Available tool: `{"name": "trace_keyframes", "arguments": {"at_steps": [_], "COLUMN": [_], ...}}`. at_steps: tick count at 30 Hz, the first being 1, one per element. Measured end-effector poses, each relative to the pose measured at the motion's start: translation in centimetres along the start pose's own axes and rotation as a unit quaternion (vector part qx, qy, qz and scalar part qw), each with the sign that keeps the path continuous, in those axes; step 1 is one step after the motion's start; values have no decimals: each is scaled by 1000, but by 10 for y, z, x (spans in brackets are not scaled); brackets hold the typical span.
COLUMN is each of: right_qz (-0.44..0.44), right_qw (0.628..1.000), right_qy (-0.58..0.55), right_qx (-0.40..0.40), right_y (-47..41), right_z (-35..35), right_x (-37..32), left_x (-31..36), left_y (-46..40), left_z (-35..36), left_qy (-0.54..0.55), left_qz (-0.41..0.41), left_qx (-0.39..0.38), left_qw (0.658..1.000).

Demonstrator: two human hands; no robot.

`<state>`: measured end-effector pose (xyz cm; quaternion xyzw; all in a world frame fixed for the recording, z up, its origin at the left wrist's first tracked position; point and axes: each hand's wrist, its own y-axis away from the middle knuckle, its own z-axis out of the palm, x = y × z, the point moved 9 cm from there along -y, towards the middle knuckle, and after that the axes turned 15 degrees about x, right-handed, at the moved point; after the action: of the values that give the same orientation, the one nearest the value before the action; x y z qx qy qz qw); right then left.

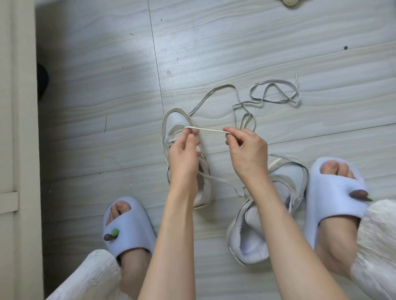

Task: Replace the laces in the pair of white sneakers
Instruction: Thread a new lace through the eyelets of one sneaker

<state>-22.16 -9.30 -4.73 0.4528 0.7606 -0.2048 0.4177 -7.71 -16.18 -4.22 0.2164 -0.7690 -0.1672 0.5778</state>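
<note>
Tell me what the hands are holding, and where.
A white lace, pinched by left hand and right hand at either end of a taut stretch above the sneaker.

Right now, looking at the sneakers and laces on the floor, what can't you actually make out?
Head view only:
- Eyelets of the far sneaker: covered by the left hand, so how far it is laced is unclear.
- Near sneaker: the right forearm crosses its middle.
- Which loose lace joins the strand pinched by the right hand: tangled, too thin.
- Object at the top edge: cut off.
</note>
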Motion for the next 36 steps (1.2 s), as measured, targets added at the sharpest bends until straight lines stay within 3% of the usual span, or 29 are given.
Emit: {"name": "trace_keyframes", "arguments": {"at_steps": [5,9,12,17,20,25,36], "right_qz": [63,71,65,67,56,87,159], "right_qw": [997,994,994,995,995,993,982], "right_qy": [19,42,42,38,46,63,104], "right_qx": [-50,-72,-72,-66,-66,-57,1], "right_y": [6,13,14,6,4,3,-7], "right_z": [11,18,18,17,16,10,-22], "right_x": [15,16,13,13,15,29,63], "left_x": [3,13,20,20,16,18,12], "left_y": [0,14,9,-19,-20,-14,-25], "left_z": [-3,10,4,-38,-43,-31,-42], "left_qy": [223,134,225,449,454,408,474], "left_qz": [-112,-74,-96,-150,-160,-156,-163], "left_qx": [-91,-199,-164,-36,-27,-56,-22], "left_qw": [964,968,956,880,876,898,865]}}
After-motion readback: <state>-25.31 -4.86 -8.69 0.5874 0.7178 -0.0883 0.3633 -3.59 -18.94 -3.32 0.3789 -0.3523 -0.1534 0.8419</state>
